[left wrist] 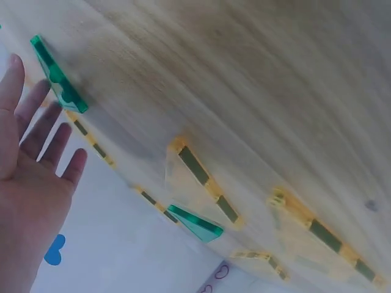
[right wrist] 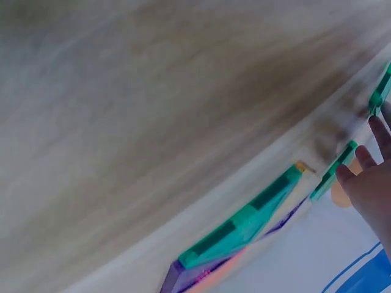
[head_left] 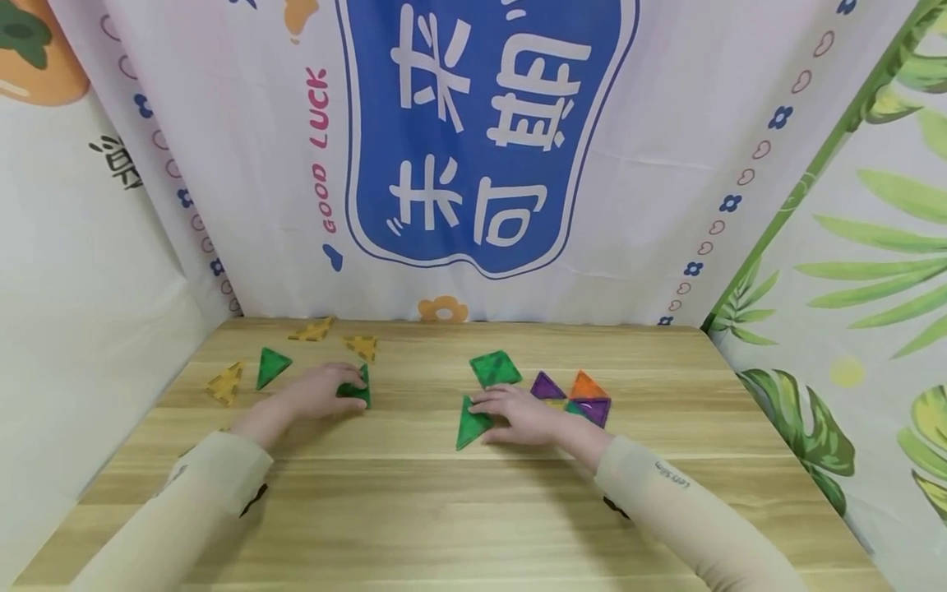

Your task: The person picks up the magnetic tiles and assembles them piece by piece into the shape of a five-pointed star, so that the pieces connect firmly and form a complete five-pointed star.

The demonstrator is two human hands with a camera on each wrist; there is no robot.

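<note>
On the left of the table in the head view, my left hand (head_left: 325,390) touches a green translucent triangular tile (head_left: 366,382), partly covering it. The left wrist view shows the hand's fingers fairly straight, with fingertips at that green tile (left wrist: 61,82). Right of centre, my right hand (head_left: 518,416) rests its fingers on another green triangular tile (head_left: 470,423). The right wrist view has those fingers (right wrist: 380,137) extended and only loosely bent. Just beyond the right hand lies a green four-sided tile (head_left: 496,368).
Beside the right hand lies a cluster of small triangles, including purple (head_left: 546,386) and orange (head_left: 588,386) ones. Several yellow triangles (head_left: 225,383) and a green triangle (head_left: 272,366) lie around the left hand. A printed cloth (head_left: 644,205) hangs behind the wooden table (head_left: 414,518).
</note>
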